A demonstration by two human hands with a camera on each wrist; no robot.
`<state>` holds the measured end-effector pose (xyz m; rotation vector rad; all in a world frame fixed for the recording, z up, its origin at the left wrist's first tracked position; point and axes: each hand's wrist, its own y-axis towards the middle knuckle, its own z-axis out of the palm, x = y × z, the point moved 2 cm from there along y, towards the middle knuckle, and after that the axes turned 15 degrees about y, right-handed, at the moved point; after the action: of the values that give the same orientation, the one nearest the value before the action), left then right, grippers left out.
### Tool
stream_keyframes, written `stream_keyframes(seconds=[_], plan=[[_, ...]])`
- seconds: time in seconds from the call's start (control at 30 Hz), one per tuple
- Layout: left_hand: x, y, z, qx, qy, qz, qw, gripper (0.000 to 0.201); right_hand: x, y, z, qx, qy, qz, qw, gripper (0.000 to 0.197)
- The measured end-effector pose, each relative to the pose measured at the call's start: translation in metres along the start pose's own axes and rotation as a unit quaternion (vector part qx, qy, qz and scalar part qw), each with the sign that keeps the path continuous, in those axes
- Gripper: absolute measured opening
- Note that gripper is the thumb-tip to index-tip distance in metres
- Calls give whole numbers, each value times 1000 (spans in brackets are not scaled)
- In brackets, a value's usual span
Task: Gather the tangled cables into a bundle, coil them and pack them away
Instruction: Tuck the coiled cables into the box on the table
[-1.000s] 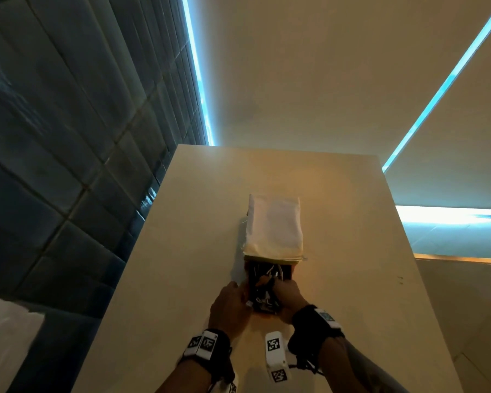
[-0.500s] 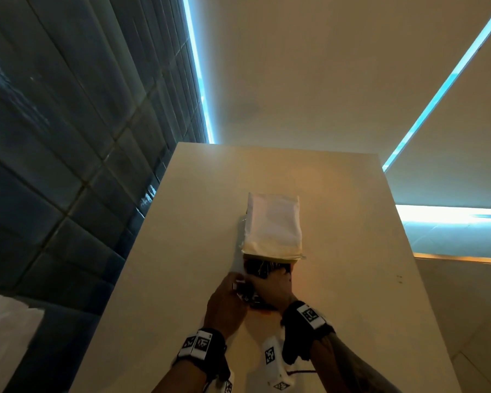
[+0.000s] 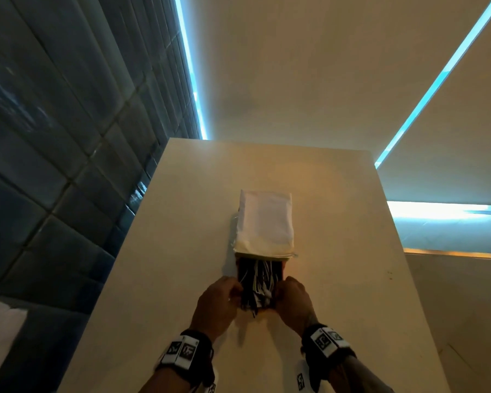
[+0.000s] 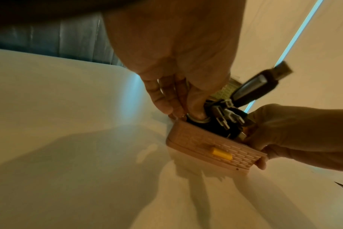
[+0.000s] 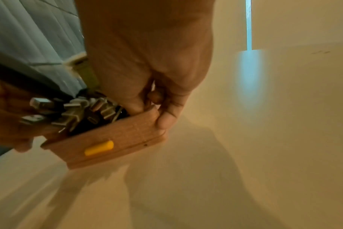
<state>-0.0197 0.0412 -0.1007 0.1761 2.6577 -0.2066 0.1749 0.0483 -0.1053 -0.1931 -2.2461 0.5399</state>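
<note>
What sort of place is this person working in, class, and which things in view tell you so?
Probably an indoor room, perhaps an office or studio: a plain pale table, a dark padded wall panel beside it, and blue light strips set into pale walls.

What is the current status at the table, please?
Left hand pressing cables into box; right hand gripping box corner. USB plug sticking up. Lid open.

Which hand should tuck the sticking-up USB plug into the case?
Left, likely: left hand has its thumb among the cables beside the USB plug; right hand grips the case corner, steadying it.
</note>
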Motion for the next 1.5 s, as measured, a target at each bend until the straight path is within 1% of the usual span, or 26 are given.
stream_keyframes(seconds=[0.07, 0.13, 0.17, 0.2, 0.27, 0.33, 0.4, 0.47, 0.57, 0.67, 0.8, 0.87, 0.93, 0.97, 1.0, 1.03, 1.07, 1.1, 1.2, 1.27, 1.33, 1.4, 1.5], plan=[[-2, 5, 2, 7, 14, -12, 1000, 7, 1, 0, -2, 28, 2, -10, 1000, 25], [-1, 11, 3, 22, 20, -24, 999, 9, 1, 1, -12, 52, 21, -21, 998, 17], [0, 13, 4, 35, 16, -30, 999, 11, 0, -1, -17, 53, 40, -18, 998, 18], [1, 14, 3, 51, 10, -35, 998, 13, -2, -1, -21, 38, 60, -18, 997, 19], [3, 14, -1, 78, -6, -42, 996, 16, 1, -7, -25, 1, 69, -29, 997, 16], [3, 10, -8, 103, -34, -40, 993, 22, 5, -9, -20, 1, 56, -47, 997, 20], [-1, 6, -13, 116, -54, -35, 991, 29, 8, -5, -15, 15, 26, -47, 998, 20], [-5, 2, -14, 109, -54, -42, 992, 28, 10, 1, -15, 20, 6, -46, 999, 18], [-7, 4, -7, 79, -36, -67, 994, 26, 8, 5, -12, 23, -17, -47, 998, 15], [-9, 10, 0, 59, -24, -90, 994, 29, 5, 4, -10, 26, -34, -40, 998, 19], [-6, 17, 1, 42, -15, -121, 992, 41, 1, 3, -8, 34, 1, -39, 999, 22], [-6, 21, -1, 48, -9, -130, 990, 42, 2, 2, -16, 54, 47, -36, 997, 24], [-8, 24, -3, 64, -4, -130, 989, 42, 5, -3, -28, 80, 107, -23, 991, 32], [-8, 24, -4, 67, -2, -130, 989, 41, 6, -7, -33, 96, 110, -19, 989, 33], [-8, 24, -5, 66, -4, -128, 990, 41, 6, -11, -34, 110, 79, -29, 990, 32], [-8, 23, -4, 63, -10, -126, 990, 40, 9, -14, -34, 119, 24, -38, 992, 29], [-7, 22, -3, 59, -18, -124, 990, 39, 9, -17, -32, 114, -27, -49, 992, 26], [-6, 19, -2, 55, -26, -124, 990, 38, 9, -17, -30, 99, -53, -53, 992, 25], [-5, 11, 1, 40, -50, -125, 990, 40, 16, -10, -24, 35, -49, -69, 996, 22], [-4, 6, 2, 36, -62, -118, 990, 41, 20, -6, -19, 10, -37, -66, 997, 19], [3, -1, 1, 41, -65, -99, 992, 34, 24, -6, -10, -5, -25, -60, 998, 16], [6, -4, 1, 36, -60, -91, 993, 29, 23, -6, -5, -6, -21, -57, 998, 18], [5, -2, 1, 29, -38, -108, 993, 29, 22, -7, -4, 43, -77, -75, 993, 20]])
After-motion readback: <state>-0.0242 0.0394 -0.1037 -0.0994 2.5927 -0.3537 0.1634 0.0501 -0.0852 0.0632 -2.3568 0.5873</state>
